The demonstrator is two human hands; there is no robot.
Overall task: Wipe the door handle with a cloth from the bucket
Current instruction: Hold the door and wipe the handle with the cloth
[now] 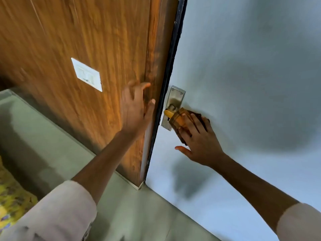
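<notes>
Brown cloth (184, 122) covers the handle (169, 113) on the pale door (243, 84); my right hand (199, 141) clamps it there. Wiping is under way, I judge. Left hand (135, 108), fingers spread, braces the wood panel (86, 40); next, stroke along the lever.

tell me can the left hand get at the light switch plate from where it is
Probably yes: the left hand rests open on the wooden panel, and the switch plate sits on that same panel with nothing between them.

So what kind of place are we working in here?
Probably a room in a home: a pale door with a metal lever handle, a wood-panelled wall with a white switch plate, and patterned yellow fabric on the floor.
</notes>
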